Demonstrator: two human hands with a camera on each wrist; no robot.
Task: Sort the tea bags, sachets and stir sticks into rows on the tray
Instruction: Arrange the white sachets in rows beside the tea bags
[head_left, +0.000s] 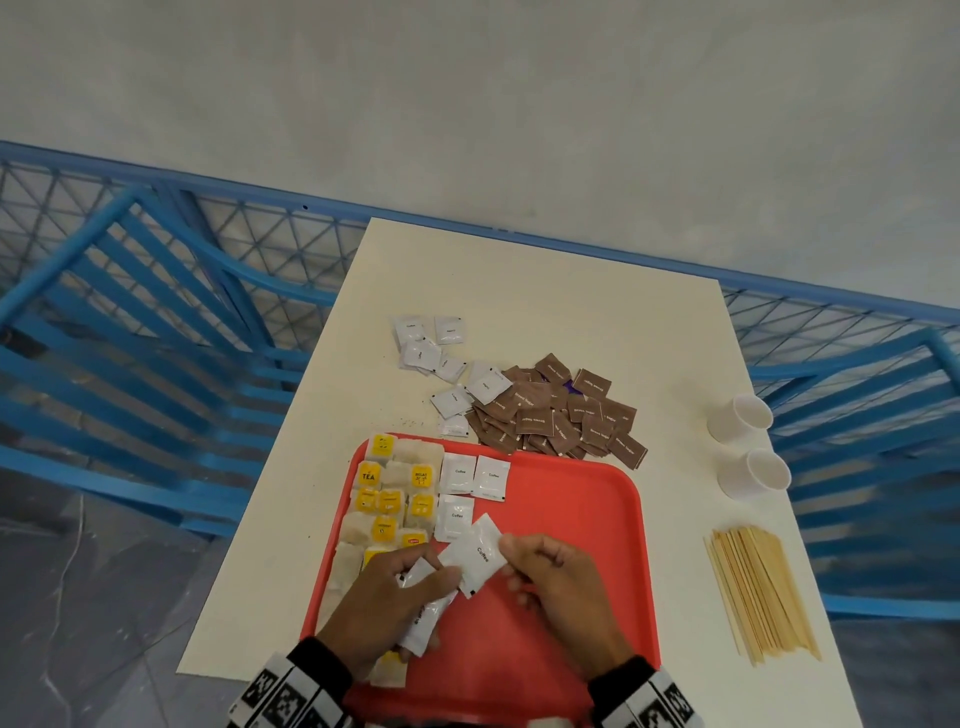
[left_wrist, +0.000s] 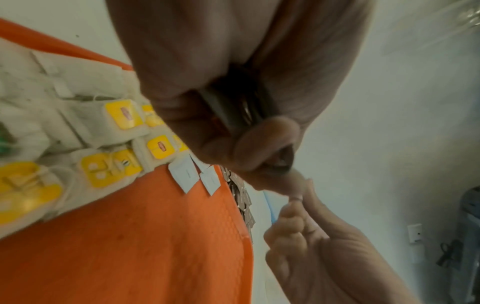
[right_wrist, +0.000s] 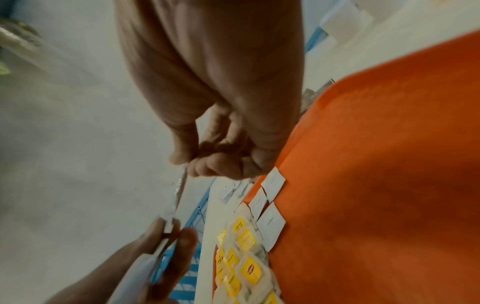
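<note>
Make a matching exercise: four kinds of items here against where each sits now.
Items:
1. tea bags
2. brown sachets
3. stir sticks
4. cups

Places:
A. bundle on the table, right of the tray
B. tray's left side
C. pile on the table beyond the tray
D. table's right edge, beyond the sticks

Pairs: 1-B, 2-C, 3-A, 4-D

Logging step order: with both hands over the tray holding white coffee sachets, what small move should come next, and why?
Probably the right hand lays its coffee sachet beside the lone sachet in the second row on the tray; that spot is bare.
</note>
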